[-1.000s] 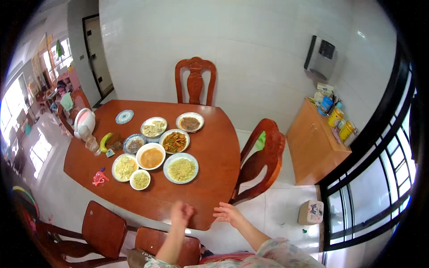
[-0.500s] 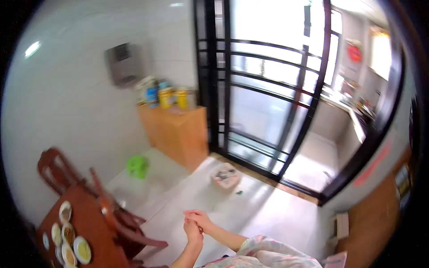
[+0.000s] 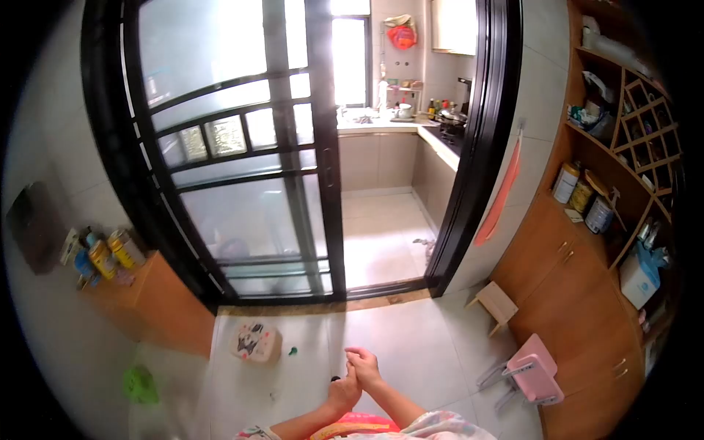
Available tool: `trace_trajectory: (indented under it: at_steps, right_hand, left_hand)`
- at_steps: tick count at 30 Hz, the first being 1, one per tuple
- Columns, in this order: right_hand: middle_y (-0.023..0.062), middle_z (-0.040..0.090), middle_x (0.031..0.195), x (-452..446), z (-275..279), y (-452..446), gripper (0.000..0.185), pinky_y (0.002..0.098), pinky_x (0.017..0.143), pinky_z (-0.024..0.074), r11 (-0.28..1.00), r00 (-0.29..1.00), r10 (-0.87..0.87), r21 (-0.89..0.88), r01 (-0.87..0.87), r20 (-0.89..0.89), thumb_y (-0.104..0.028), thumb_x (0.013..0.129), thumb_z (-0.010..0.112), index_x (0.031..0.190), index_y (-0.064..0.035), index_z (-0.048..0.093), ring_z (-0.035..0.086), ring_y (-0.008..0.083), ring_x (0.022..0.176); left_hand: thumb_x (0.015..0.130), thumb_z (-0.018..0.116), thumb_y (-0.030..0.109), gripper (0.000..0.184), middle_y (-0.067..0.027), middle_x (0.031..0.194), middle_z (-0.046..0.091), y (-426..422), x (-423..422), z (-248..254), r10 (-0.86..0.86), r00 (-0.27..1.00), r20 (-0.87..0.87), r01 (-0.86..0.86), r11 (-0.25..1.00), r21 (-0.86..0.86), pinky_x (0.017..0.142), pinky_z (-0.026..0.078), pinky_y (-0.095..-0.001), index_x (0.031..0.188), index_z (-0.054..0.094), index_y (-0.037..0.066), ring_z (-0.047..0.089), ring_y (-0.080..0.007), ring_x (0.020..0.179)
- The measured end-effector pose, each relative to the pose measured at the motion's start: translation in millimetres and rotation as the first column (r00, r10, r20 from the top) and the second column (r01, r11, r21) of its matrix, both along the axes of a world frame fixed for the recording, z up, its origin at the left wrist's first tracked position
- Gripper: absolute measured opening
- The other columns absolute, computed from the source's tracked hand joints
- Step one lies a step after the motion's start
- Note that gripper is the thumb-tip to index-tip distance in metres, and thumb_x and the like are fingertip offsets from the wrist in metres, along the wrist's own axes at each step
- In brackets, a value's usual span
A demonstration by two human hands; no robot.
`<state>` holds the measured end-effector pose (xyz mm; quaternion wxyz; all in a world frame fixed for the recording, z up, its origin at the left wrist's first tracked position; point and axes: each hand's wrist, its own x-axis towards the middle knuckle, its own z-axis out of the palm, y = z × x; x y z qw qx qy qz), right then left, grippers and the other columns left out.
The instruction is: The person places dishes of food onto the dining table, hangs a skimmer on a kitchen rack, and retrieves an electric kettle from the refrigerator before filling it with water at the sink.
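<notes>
My left hand (image 3: 345, 390) and my right hand (image 3: 365, 367) are pressed together in front of my body, above the tiled floor (image 3: 400, 334). The fingers of the right hand close over those of the left. No object shows between them, though the inside of both palms is hidden. A small dark shape (image 3: 336, 379) sits just left of the left hand; I cannot tell what it is. On the floor ahead and to the left stands a pale stool with a cartoon print (image 3: 255, 343), apart from my hands. A small green piece (image 3: 293, 351) lies beside it.
Ahead, a black-framed sliding glass door (image 3: 249, 183) stands partly open onto a kitchen with a counter (image 3: 381, 127). An orange-brown cabinet (image 3: 165, 312) with bottles is left, near a green stool (image 3: 140, 384). Right are a wooden stool (image 3: 496, 304), a pink chair (image 3: 535, 367) and a tall cupboard (image 3: 579, 293).
My view has swung right to face the doorway, and the dining table and its dishes have left the frame. Both hands stay together in front of me.
</notes>
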<state>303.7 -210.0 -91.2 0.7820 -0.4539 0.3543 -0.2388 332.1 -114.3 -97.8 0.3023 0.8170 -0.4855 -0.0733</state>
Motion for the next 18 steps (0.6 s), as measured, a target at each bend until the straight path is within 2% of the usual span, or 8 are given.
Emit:
trace_trajectory:
  at_steps: [1,4,5,8,11,13,15,18]
  right_hand:
    - [0.0031,0.059,0.069,7.0,-4.4,-20.7,0.023,0.0220,0.053,0.0433,0.998,0.999,-0.024,-0.055,0.023,-0.022,-0.009,0.081,0.057,0.103,0.0004,0.060,0.052,0.0079,0.060]
    - [0.0047,0.059,0.072,37.5,-19.3,-76.6,0.031,0.0231,0.054,0.0448,0.977,0.996,-0.043,-0.214,0.024,-0.084,-0.013,0.081,0.059,0.110,0.0009,0.056,0.054,0.0088,0.062]
    - [0.0058,0.059,0.077,50.7,-22.8,-95.9,0.035,0.0238,0.055,0.0459,0.984,0.996,-0.013,-0.176,-0.003,-0.091,-0.013,0.081,0.060,0.113,0.0014,0.053,0.055,0.0099,0.065]
    - [0.0084,0.058,0.096,87.5,-15.2,-163.2,0.049,0.0264,0.061,0.0503,0.985,0.982,0.089,-0.129,-0.111,-0.166,-0.013,0.079,0.062,0.123,0.0017,0.045,0.058,0.0142,0.077]
    - [0.0080,0.057,0.099,96.8,-11.1,-219.1,0.048,0.0280,0.063,0.0522,0.989,0.978,-0.060,-0.145,0.031,-0.200,-0.012,0.079,0.062,0.123,0.0008,0.046,0.059,0.0158,0.082]
    - [0.0090,0.056,0.101,90.0,-6.5,-258.6,0.046,0.0301,0.064,0.0537,0.991,0.964,-0.114,-0.095,0.093,-0.242,-0.010,0.080,0.060,0.122,0.0002,0.046,0.060,0.0171,0.083]
    - [0.0089,0.056,0.100,70.0,-11.2,-294.0,0.045,0.0308,0.063,0.0539,0.984,0.950,-0.180,-0.040,0.176,-0.254,-0.010,0.080,0.060,0.122,0.0010,0.046,0.060,0.0177,0.082]
    - [0.0095,0.057,0.096,33.8,-19.0,-344.3,0.041,0.0317,0.060,0.0540,0.959,0.917,-0.275,-0.014,0.283,-0.288,-0.008,0.081,0.058,0.119,0.0030,0.047,0.061,0.0189,0.079]
  left_hand:
    - [0.083,0.050,0.022,0.049,-0.0167,0.057,0.058,-19.4,8.4,3.0,-0.049,0.999,-0.015,0.049,0.998,0.048,0.046,0.045,-0.0489,0.120,0.037,-0.008,0.057,-0.0365,0.048]
    - [0.080,0.056,0.024,0.054,-0.0185,0.077,0.062,-65.3,47.4,35.9,-0.129,0.967,-0.221,0.155,0.982,0.104,0.061,0.048,-0.0468,0.124,0.038,-0.001,0.061,-0.0366,0.069]
    - [0.079,0.058,0.025,0.055,-0.0188,0.083,0.063,-83.0,64.9,44.5,-0.153,0.946,-0.285,0.189,0.976,0.103,0.066,0.049,-0.0460,0.124,0.039,0.000,0.061,-0.0363,0.075]
    - [0.076,0.064,0.033,0.056,-0.0158,0.101,0.061,-133.6,129.0,16.8,-0.143,0.980,-0.142,0.149,0.988,0.038,0.072,0.048,-0.0426,0.120,0.045,0.004,0.060,-0.0336,0.087]
    - [0.071,0.069,0.023,0.050,-0.0171,0.112,0.055,-198.1,191.7,29.4,0.049,0.952,-0.301,-0.080,0.993,-0.091,0.085,0.044,-0.0403,0.114,0.050,0.003,0.053,-0.0319,0.102]
    - [0.071,0.069,0.021,0.052,-0.0170,0.116,0.052,-255.3,236.9,58.8,0.142,0.946,-0.291,-0.206,0.957,-0.203,0.089,0.042,-0.0379,0.115,0.049,0.002,0.050,-0.0318,0.107]
    - [0.071,0.069,0.017,0.057,-0.0202,0.122,0.046,-314.5,279.1,61.9,0.231,0.916,-0.328,-0.333,0.892,-0.304,0.097,0.035,-0.0383,0.119,0.044,-0.001,0.043,-0.0340,0.115]
    - [0.069,0.073,0.016,0.076,-0.0250,0.133,0.031,-398.2,321.9,76.7,0.409,0.876,-0.258,-0.482,0.703,-0.523,0.106,0.022,-0.0407,0.129,0.030,-0.004,0.028,-0.0376,0.126]
